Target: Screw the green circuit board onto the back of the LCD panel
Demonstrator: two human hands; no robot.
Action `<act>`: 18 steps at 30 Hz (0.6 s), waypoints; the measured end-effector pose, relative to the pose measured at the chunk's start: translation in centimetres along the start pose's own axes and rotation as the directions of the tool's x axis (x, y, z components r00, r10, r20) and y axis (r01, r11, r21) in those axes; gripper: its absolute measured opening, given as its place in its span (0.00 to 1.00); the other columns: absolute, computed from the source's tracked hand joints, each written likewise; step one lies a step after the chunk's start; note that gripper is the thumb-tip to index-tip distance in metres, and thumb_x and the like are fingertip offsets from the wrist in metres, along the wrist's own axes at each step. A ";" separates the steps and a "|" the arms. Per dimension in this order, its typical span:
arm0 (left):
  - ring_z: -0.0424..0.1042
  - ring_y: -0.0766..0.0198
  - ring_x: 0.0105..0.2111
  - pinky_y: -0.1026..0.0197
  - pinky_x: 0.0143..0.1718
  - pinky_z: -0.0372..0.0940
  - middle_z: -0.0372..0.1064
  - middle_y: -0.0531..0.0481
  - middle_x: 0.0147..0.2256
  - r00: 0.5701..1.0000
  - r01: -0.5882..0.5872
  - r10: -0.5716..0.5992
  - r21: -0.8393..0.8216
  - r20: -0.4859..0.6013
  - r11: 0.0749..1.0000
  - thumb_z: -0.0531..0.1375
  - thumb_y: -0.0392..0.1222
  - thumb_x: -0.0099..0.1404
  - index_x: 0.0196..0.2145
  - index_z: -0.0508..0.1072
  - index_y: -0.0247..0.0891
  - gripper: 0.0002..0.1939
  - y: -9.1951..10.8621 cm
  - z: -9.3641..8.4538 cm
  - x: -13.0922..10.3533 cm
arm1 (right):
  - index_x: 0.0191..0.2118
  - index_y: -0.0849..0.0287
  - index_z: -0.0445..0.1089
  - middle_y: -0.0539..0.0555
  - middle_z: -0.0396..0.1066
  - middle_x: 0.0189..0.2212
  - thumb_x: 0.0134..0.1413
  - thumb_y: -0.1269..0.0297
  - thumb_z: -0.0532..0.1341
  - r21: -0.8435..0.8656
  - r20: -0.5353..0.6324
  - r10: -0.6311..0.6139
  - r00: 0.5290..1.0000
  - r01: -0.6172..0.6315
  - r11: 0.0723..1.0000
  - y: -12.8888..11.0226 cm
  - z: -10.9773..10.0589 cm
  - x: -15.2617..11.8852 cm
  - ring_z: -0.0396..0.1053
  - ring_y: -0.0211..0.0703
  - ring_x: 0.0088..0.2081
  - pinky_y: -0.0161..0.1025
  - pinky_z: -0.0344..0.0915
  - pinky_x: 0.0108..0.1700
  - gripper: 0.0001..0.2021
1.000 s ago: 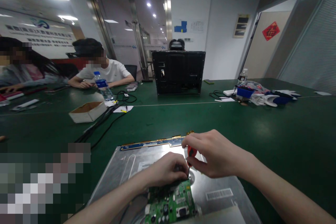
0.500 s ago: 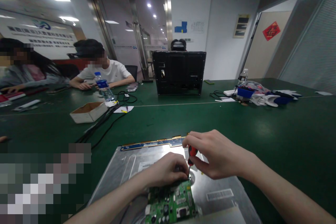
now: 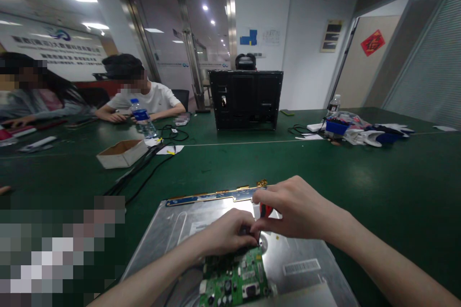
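A metal panel point(image 3: 302, 252) lies on the green table, with a green circuit board point(image 3: 236, 280) on its lower middle. My right hand point(image 3: 288, 208) is closed round the red and black handle of a screwdriver point(image 3: 265, 210), whose shaft points down at the board's top right corner. Beside the tip, my left hand point(image 3: 230, 232) rests with curled fingers at the board's upper edge; what it pinches, if anything, is hidden. Along the panel's far edge runs a thin blue strip board point(image 3: 201, 198).
A black monitor back point(image 3: 247, 100) stands beyond. Left are a cardboard box point(image 3: 121, 154), a water bottle point(image 3: 143, 120) and black cables point(image 3: 144, 180). A blue bin point(image 3: 336, 127) with bags stands right. Two people sit at the far left.
My right hand has shifted its fingers on the screwdriver; its thumb has moved left and covers the lower handle, close to my left hand. My left hand has stayed in place.
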State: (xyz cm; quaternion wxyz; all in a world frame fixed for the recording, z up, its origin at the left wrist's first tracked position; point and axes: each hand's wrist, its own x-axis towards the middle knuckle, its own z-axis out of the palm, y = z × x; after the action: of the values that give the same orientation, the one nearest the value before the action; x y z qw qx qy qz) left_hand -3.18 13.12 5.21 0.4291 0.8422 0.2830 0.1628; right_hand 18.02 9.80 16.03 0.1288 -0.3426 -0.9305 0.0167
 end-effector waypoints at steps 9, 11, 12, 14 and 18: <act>0.69 0.62 0.29 0.66 0.32 0.63 0.72 0.54 0.27 1.000 -0.012 0.012 0.010 -0.011 1.000 0.65 0.39 0.61 0.29 0.78 0.37 0.05 0.1 0.0 -0.1 | 0.39 0.58 0.67 0.50 0.75 0.31 0.54 0.66 0.63 0.121 -0.012 -0.021 1.000 0.023 0.992 -0.3 -0.6 -0.2 0.67 0.39 0.28 0.35 0.50 0.28 0.07; 0.70 0.62 0.29 0.66 0.31 0.63 0.73 0.54 0.27 1.000 -0.012 0.012 0.010 -0.011 1.000 0.65 0.41 0.62 0.30 0.78 0.36 0.06 0.1 0.0 -0.1 | 0.38 0.57 0.67 0.50 0.75 0.30 0.57 0.62 0.63 0.085 -0.012 -0.002 1.000 0.003 0.996 -0.3 -0.6 -0.2 0.67 0.39 0.27 0.35 0.48 0.28 0.06; 0.70 0.62 0.30 0.66 0.32 0.63 0.73 0.53 0.28 1.000 -0.012 0.012 0.012 -0.008 1.000 0.65 0.42 0.63 0.31 0.78 0.36 0.07 0.1 0.0 -0.1 | 0.38 0.57 0.67 0.50 0.75 0.30 0.58 0.61 0.63 0.062 -0.008 0.014 1.000 -0.014 0.998 -0.3 -0.6 -0.2 0.67 0.39 0.27 0.36 0.47 0.27 0.07; 0.71 0.61 0.31 0.65 0.33 0.64 0.74 0.52 0.29 1.000 -0.013 0.014 0.019 -0.004 1.000 0.65 0.42 0.63 0.32 0.79 0.37 0.07 0.0 0.0 -0.1 | 0.40 0.57 0.68 0.50 0.76 0.29 0.61 0.61 0.62 0.038 0.003 0.035 0.999 -0.035 0.999 -0.3 -0.4 -0.1 0.67 0.39 0.26 0.36 0.46 0.27 0.06; 0.71 0.61 0.32 0.64 0.34 0.64 0.75 0.52 0.31 1.000 -0.020 0.020 0.028 -0.008 0.999 0.65 0.43 0.64 0.32 0.80 0.37 0.07 -0.2 0.1 -0.1 | 0.39 0.58 0.67 0.50 0.75 0.31 0.56 0.68 0.61 0.074 0.012 0.021 1.000 -0.022 0.997 -0.5 -0.6 -0.2 0.68 0.40 0.28 0.36 0.50 0.28 0.05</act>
State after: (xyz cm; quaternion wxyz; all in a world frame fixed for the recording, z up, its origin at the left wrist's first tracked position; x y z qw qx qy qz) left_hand -3.29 13.14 4.98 0.4145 0.8501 0.2787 0.1666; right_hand 18.03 9.24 16.61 0.1362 -0.3476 -0.9261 0.0545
